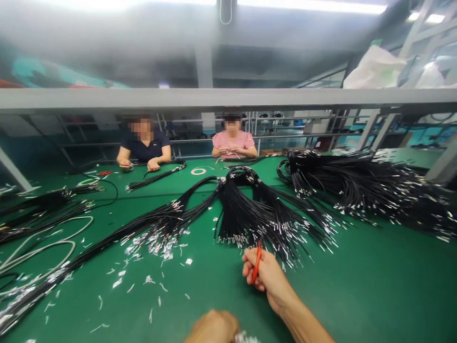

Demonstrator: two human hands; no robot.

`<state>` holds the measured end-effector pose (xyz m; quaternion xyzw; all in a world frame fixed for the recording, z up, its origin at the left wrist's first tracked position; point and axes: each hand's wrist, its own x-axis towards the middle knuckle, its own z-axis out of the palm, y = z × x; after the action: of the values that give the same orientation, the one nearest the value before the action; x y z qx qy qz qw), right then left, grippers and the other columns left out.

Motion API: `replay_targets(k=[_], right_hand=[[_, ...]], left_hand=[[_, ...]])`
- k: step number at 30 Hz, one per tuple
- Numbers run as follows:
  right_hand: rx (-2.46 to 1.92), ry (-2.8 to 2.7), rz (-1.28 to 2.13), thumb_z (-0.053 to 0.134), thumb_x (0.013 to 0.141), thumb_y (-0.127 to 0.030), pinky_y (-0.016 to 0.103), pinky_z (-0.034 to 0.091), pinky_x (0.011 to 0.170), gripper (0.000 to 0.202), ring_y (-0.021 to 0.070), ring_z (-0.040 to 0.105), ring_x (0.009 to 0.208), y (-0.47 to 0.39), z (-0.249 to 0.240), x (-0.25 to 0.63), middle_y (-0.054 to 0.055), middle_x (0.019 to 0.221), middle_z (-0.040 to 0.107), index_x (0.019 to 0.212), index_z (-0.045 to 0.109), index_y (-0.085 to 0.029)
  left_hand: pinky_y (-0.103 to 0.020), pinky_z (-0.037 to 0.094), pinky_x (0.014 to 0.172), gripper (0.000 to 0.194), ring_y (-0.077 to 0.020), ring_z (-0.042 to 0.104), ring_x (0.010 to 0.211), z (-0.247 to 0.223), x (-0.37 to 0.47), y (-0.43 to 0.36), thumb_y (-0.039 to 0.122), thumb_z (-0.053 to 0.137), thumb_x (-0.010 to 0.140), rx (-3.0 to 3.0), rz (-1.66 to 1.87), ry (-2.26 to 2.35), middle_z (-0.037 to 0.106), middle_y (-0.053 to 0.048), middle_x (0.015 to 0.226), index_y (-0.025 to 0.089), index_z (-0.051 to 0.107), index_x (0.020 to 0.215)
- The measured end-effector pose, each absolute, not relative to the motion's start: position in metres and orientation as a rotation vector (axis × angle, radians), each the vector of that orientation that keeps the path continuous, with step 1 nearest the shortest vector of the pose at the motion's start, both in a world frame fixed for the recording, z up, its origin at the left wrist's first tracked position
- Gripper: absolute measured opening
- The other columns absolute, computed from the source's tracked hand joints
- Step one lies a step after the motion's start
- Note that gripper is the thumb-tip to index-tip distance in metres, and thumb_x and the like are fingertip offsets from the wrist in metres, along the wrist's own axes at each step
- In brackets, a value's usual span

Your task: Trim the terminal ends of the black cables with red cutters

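My right hand (266, 271) is closed around a red-handled tool (256, 263), just in front of a fan of black cables (243, 214) with silvery tips. At the bottom edge, my left hand (216, 326) is blurred and partly cut off, its fingers hidden. Some whitish, silvery bits (246, 337) show right beside it; whether the hand holds them is unclear. To the left, another black cable bundle (132, 224) stretches across the green table (357, 295), with small white scraps (149, 280) scattered near it.
A large heap of black cables (357, 186) lies at the right. Pale looped cord (67, 242) and more cables (43, 209) are at the left. A white ring of tape (198, 171) lies farther back. Two people sit across the table under a grey shelf (228, 97).
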<state>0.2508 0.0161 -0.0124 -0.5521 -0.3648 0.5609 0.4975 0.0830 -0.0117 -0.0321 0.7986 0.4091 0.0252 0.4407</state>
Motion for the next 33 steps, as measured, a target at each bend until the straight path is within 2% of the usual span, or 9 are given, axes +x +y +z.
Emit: replay_targets(k=[1,5,9,12,18,25,28,31,33], right_hand=[[-1.34,-0.887,1.36,0.052,0.073,-0.047,0.013,0.015,0.026,0.03,0.005,0.043,0.029,0.017,-0.011,0.251,-0.005,0.042,0.055,0.068,0.049,-0.017],[-1.301,-0.954,1.407,0.05,0.074,-0.051,0.012,0.017,0.025,0.034,0.0046,0.043,0.028,0.016,-0.004,0.248,-0.004,0.042,0.056,0.069,0.05,-0.017],[-1.14,-1.065,1.531,0.051,0.073,-0.053,0.011,0.019,0.024,0.037,0.0047,0.046,0.029,0.011,-0.004,0.241,-0.002,0.046,0.058,0.073,0.053,-0.016],[-1.046,-1.139,1.579,0.059,0.07,-0.048,0.011,0.02,0.023,0.033,0.0035,0.045,0.028,0.009,-0.006,0.238,-0.001,0.048,0.06,0.073,0.054,-0.015],[-1.076,-1.198,1.575,0.058,0.073,-0.045,0.011,0.02,0.027,0.03,0.0022,0.042,0.029,0.004,0.004,0.235,-0.001,0.048,0.06,0.07,0.055,-0.014],[-0.82,-1.323,1.696,0.057,0.076,-0.041,0.013,0.024,0.033,0.027,0.0022,0.048,0.038,0.005,-0.004,0.236,0.002,0.061,0.064,0.071,0.055,-0.015],[-0.863,-1.223,1.648,0.056,0.076,-0.044,0.012,0.022,0.031,0.028,0.002,0.049,0.036,0.011,-0.01,0.237,0.0,0.061,0.064,0.073,0.053,-0.016],[-0.943,-1.105,1.588,0.054,0.076,-0.047,0.01,0.019,0.028,0.031,0.0019,0.049,0.032,0.014,-0.012,0.238,-0.002,0.058,0.063,0.079,0.053,-0.017],[-0.965,-1.131,1.594,0.056,0.074,-0.048,0.01,0.021,0.027,0.032,0.0014,0.047,0.031,0.014,-0.011,0.237,-0.002,0.056,0.062,0.076,0.054,-0.016]], left_hand=[[-0.026,0.027,0.05,0.011,-0.0173,0.048,0.056,-0.023,0.08,-0.008,0.018,0.054,0.059,2.002,0.13,1.1,0.057,-0.002,0.06,0.019,0.058,0.069],[-0.023,0.032,0.052,0.005,-0.0137,0.049,0.058,0.012,0.068,0.006,0.021,0.052,0.066,1.829,0.561,1.209,0.057,0.001,0.059,0.017,0.055,0.066],[-0.021,0.032,0.052,0.008,-0.011,0.044,0.055,0.014,0.066,0.014,0.022,0.056,0.064,1.689,0.711,1.249,0.051,0.003,0.054,0.015,0.055,0.06],[-0.021,0.03,0.051,0.008,-0.0101,0.041,0.054,0.007,0.067,0.016,0.021,0.057,0.062,1.716,0.749,1.29,0.047,0.005,0.053,0.016,0.055,0.057],[-0.022,0.033,0.052,0.015,-0.0113,0.048,0.052,0.006,0.068,0.013,0.023,0.051,0.069,1.704,0.721,1.211,0.057,0.002,0.053,0.015,0.057,0.058],[-0.02,0.029,0.047,0.023,-0.0075,0.037,0.044,0.03,0.066,0.014,0.03,0.049,0.072,1.548,0.752,1.119,0.046,0.005,0.046,0.015,0.051,0.054],[-0.02,0.027,0.046,0.016,-0.0061,0.033,0.041,0.032,0.066,0.015,0.028,0.053,0.069,1.48,0.793,1.109,0.046,0.006,0.046,0.015,0.054,0.06],[-0.02,0.028,0.049,0.01,-0.0068,0.035,0.047,0.025,0.066,0.018,0.022,0.06,0.06,1.411,0.877,1.084,0.044,0.007,0.049,0.014,0.056,0.062],[-0.02,0.029,0.051,0.009,-0.0076,0.036,0.05,0.019,0.066,0.019,0.02,0.061,0.057,1.41,0.884,1.077,0.044,0.006,0.05,0.012,0.057,0.062]])
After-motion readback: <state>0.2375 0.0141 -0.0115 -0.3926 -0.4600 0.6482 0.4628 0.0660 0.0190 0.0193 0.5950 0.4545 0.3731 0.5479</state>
